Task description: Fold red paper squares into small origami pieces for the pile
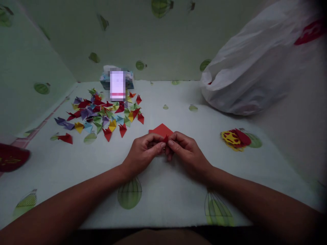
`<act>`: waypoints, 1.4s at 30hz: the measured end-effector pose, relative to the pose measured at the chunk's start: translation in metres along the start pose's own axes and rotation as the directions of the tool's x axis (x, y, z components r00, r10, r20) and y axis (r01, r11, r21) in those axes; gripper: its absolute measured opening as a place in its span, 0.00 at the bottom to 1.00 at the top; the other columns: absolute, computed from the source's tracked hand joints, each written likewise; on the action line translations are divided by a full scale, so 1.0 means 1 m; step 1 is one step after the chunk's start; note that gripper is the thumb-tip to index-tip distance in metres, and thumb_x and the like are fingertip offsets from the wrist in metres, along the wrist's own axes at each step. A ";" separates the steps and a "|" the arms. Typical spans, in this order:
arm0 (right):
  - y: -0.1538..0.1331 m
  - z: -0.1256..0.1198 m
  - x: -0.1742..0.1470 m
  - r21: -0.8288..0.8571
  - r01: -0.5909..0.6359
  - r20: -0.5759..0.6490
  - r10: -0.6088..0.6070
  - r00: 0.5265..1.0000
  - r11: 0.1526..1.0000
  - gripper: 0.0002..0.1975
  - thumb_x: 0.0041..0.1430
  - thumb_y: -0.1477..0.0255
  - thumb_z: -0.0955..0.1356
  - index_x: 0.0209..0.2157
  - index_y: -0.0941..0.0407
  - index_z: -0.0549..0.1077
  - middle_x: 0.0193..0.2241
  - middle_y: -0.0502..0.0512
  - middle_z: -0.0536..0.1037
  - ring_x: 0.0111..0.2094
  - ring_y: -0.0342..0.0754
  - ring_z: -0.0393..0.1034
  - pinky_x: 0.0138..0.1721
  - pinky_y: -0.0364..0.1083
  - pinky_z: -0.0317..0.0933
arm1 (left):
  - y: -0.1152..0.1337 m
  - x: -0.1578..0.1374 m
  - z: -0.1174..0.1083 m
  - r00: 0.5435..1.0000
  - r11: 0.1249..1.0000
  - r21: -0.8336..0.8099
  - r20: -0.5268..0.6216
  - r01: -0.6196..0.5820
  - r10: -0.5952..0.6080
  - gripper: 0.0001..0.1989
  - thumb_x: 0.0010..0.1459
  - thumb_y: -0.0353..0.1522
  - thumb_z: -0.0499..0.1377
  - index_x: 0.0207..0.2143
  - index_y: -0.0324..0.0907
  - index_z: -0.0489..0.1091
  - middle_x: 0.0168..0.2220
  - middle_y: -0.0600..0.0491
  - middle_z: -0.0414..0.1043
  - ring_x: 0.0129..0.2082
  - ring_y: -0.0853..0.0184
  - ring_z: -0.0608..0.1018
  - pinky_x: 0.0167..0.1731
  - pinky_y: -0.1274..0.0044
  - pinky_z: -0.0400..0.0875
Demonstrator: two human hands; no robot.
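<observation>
Near the middle of the table, my left hand [150,146] and my right hand [182,146] meet over a small piece of folded red paper [166,139]. Fingers and thumbs of both hands pinch it, and they cover most of its shape. Just behind the fingertips lies flat orange-red paper [162,129], partly hidden by the hands. To the left, several small folded paper cranes [102,112] in red, yellow, green, purple and blue are spread in a loose pile. One red folded crane [65,138] sits apart at the pile's near left.
Behind the pile stand a tissue box [130,80] and a lit phone [118,85], blurred out. A bulging white plastic bag [240,81] fills the back right. Yellow and red cut-out pieces [233,139] lie on the right. A dark red object [12,157] sits at the left edge.
</observation>
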State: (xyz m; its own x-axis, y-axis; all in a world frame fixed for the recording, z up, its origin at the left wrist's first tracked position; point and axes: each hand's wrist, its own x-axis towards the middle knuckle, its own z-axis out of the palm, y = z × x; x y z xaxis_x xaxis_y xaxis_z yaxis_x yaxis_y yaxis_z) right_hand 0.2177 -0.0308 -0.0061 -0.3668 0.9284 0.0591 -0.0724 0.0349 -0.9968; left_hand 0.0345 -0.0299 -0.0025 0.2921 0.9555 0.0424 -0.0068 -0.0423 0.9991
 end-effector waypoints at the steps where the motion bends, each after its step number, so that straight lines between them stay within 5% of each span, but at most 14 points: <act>1: 0.000 0.000 0.000 0.025 -0.010 0.005 0.010 1.000 1.000 0.13 0.68 0.63 0.69 0.31 0.56 0.70 0.26 0.48 0.76 0.25 0.42 0.70 0.32 0.45 0.63 | 0.000 0.001 0.000 1.000 0.999 -0.034 0.012 0.026 -0.026 0.07 0.58 0.34 0.65 0.36 0.39 0.75 0.29 0.53 0.79 0.30 0.67 0.81 0.33 0.75 0.77; 21: 0.006 -0.002 0.006 0.321 -0.214 0.104 0.190 0.976 0.923 0.15 0.63 0.62 0.72 0.29 0.56 0.69 0.22 0.48 0.76 0.20 0.40 0.67 0.23 0.41 0.64 | -0.002 0.005 -0.004 0.980 0.971 -0.141 0.081 0.192 -0.182 0.09 0.58 0.37 0.66 0.33 0.39 0.75 0.27 0.53 0.76 0.27 0.70 0.76 0.31 0.77 0.72; 29: 0.003 -0.002 0.007 0.077 -0.085 0.090 0.078 0.993 0.993 0.15 0.59 0.66 0.75 0.30 0.55 0.65 0.27 0.49 0.78 0.23 0.41 0.70 0.25 0.42 0.63 | -0.005 0.006 -0.005 0.980 0.959 -0.202 0.058 0.196 -0.188 0.09 0.57 0.37 0.67 0.31 0.40 0.75 0.26 0.55 0.75 0.26 0.72 0.75 0.30 0.78 0.71; 42: 0.004 -0.002 0.006 -0.128 0.014 0.045 -0.008 0.999 0.992 0.08 0.63 0.68 0.70 0.33 0.54 0.67 0.27 0.49 0.76 0.25 0.43 0.70 0.27 0.44 0.64 | -0.004 0.004 -0.004 0.987 0.974 -0.163 0.061 0.158 -0.149 0.11 0.62 0.38 0.63 0.31 0.40 0.71 0.26 0.55 0.74 0.27 0.71 0.76 0.33 0.77 0.73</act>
State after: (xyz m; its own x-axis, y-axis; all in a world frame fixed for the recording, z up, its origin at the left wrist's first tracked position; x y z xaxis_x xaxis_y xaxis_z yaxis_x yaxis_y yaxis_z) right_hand 0.2174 -0.0238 -0.0095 -0.4079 0.9104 0.0697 0.0415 0.0947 -0.9946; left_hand 0.0317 -0.0243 -0.0067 0.3478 0.9314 -0.1078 -0.1162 0.1570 0.9807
